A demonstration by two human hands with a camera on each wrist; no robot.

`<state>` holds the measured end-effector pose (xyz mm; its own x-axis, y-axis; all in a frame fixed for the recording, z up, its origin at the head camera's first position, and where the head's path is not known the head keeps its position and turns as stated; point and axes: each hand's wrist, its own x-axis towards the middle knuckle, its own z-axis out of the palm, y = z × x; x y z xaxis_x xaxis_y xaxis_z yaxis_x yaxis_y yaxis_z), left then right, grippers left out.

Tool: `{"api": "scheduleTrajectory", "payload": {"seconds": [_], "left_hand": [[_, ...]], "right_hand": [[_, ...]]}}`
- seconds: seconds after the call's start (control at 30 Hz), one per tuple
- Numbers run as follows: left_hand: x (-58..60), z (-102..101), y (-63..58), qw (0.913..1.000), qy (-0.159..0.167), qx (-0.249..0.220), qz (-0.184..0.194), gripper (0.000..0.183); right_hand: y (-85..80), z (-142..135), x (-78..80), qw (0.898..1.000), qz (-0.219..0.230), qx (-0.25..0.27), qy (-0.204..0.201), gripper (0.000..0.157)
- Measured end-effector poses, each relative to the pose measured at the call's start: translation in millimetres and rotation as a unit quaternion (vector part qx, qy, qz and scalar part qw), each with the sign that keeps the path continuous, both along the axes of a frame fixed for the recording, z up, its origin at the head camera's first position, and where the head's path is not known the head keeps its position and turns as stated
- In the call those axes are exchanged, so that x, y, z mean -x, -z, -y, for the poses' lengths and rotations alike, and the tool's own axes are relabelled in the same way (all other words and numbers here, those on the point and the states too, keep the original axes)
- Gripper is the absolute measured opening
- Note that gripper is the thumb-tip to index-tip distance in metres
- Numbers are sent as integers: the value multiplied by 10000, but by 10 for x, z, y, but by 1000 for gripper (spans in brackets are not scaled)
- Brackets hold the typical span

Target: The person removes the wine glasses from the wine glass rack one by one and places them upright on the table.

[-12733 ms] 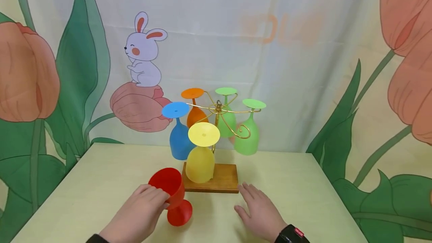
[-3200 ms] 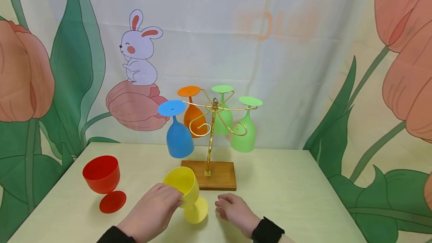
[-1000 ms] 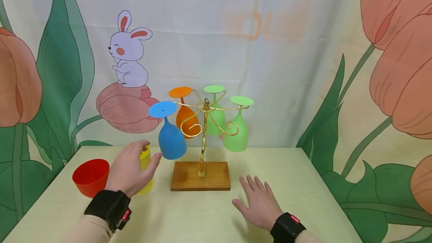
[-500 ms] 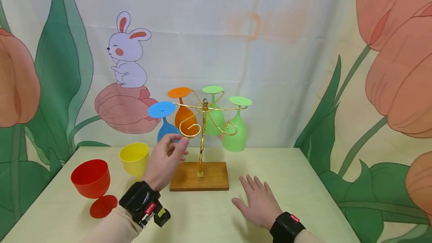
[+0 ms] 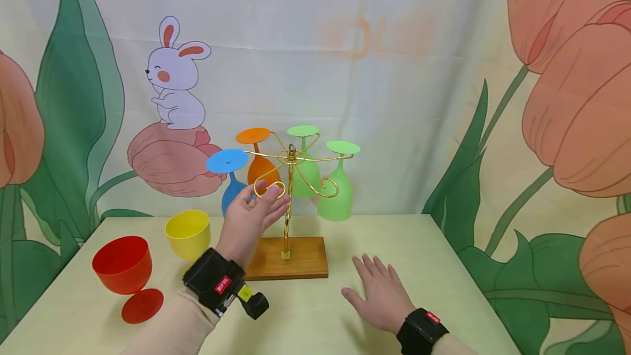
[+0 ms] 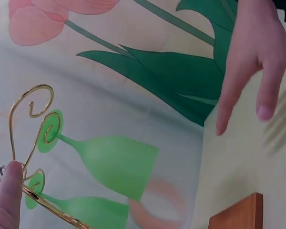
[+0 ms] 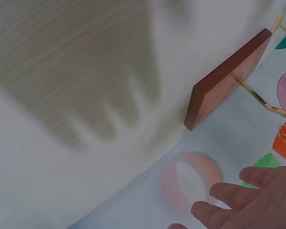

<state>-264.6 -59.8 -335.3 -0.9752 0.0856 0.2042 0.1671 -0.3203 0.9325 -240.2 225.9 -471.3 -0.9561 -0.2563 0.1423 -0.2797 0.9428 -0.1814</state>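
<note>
My left hand (image 5: 244, 223) is raised at the front of a gold wire glass rack (image 5: 287, 212), its fingers beside an unoccupied front curl and holding nothing that shows. Behind it hangs an upside-down blue goblet (image 5: 228, 161), its bowl partly hidden by the hand. One left finger (image 6: 8, 191) shows at the edge of the left wrist view, overlapping the rack's wires. My right hand (image 5: 379, 295) hovers low over the table, palm down with fingers spread, to the right of the rack's wooden base (image 5: 305, 259). A yellow goblet (image 5: 187, 234) stands upright left of my left hand.
A red goblet (image 5: 123, 267) stands upright at the left of the table (image 5: 296, 316). An orange goblet (image 5: 253, 136) and two green goblets (image 5: 337, 196) hang upside down from the rack. Behind rises a printed curtain (image 5: 394, 97) with tulips and a rabbit.
Earlier the left hand set down the red goblet, then the yellow one, which had hung on the rack. Since then it has left the yellow goblet and moved right and up to the rack.
</note>
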Motion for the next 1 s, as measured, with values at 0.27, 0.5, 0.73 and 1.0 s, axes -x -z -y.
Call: {"api": "scheduleTrajectory", "payload": {"seconds": [0.27,0.5,0.73,1.0], "left_hand": [[-8,-26,-83,9951,262,-938,177,55],[-43,-54,-178,9883,395,-1461,179,41],[-57,-83,-194,9887,355,-1443,179,41],[-60,-62,-171,9892,339,-1422,140,46]], "right_hand": [[-85,-6,38,9999,25,92,-35,78],[-296,-142,224,9975,-688,39,-154,68],[-985,-266,390,9895,-1370,158,-425,64],[-1870,-115,565,9822,-1650,142,-891,64]]}}
